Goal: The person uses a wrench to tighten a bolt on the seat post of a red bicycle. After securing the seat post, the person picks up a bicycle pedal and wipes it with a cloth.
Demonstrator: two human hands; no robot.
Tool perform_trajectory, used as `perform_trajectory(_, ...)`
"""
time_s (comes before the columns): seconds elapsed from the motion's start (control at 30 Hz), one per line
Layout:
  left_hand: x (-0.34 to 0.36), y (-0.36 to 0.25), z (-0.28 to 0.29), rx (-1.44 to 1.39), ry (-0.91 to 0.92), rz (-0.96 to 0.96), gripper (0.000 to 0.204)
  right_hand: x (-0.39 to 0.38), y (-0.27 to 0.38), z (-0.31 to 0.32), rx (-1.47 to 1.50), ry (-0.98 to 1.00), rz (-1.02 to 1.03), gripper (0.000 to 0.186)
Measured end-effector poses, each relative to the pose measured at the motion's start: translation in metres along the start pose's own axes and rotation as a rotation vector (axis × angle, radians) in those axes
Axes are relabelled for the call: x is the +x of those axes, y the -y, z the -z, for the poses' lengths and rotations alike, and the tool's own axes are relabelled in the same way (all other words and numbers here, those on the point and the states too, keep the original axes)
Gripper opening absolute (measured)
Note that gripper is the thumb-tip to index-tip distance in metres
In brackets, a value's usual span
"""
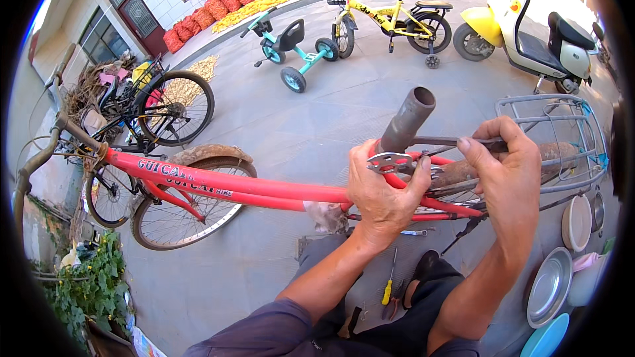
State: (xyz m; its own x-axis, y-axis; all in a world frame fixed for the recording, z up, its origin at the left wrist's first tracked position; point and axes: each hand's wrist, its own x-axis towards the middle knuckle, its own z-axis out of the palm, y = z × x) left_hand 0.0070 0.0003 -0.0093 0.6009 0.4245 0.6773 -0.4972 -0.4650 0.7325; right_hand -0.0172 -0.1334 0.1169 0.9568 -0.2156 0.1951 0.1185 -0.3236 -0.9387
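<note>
The red bicycle frame (264, 190) stretches across in front of me. Its bare grey seat tube (405, 125) points upward with an open end and no saddle. Beside that tube, my left hand (380, 188) is closed on a flat silver metal plate with holes (390, 161), held between thumb and fingers. My right hand (503, 165) is closed round a dark, slim metal bar (442, 141), whose far end lies close to the seat tube above the plate. The bar's exact kind is hard to make out. Behind my hands, a rusty rear mudguard (559, 155) runs under a grey wire rack (585, 129).
On the paving below lie a yellow-handled screwdriver (387, 291), pliers (391, 309) and a spanner (418, 232). Metal basins (550, 285) stand at the right. A tricycle (297, 53), a small yellow bicycle (387, 16) and a scooter (529, 33) are parked farther off.
</note>
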Motion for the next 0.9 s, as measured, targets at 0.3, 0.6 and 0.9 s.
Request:
perform_trajectory(0.3, -0.001, -0.004, 0.001, 0.015, 0.013, 0.030, 0.067, 0.003, -0.015, -0.004, -0.064, -0.090, 0.136, 0.014)
perform_trajectory(0.6, 0.001, 0.000, -0.002, 0.012, -0.021, -0.026, 0.064, -0.006, 0.000, -0.012, -0.090, -0.213, 0.186, 0.015)
perform_trajectory(0.9, 0.004, -0.011, 0.004, 0.092, -0.010, -0.086, 0.059, -0.004, -0.008, -0.011, 0.332, -0.267, 0.103, 0.033)
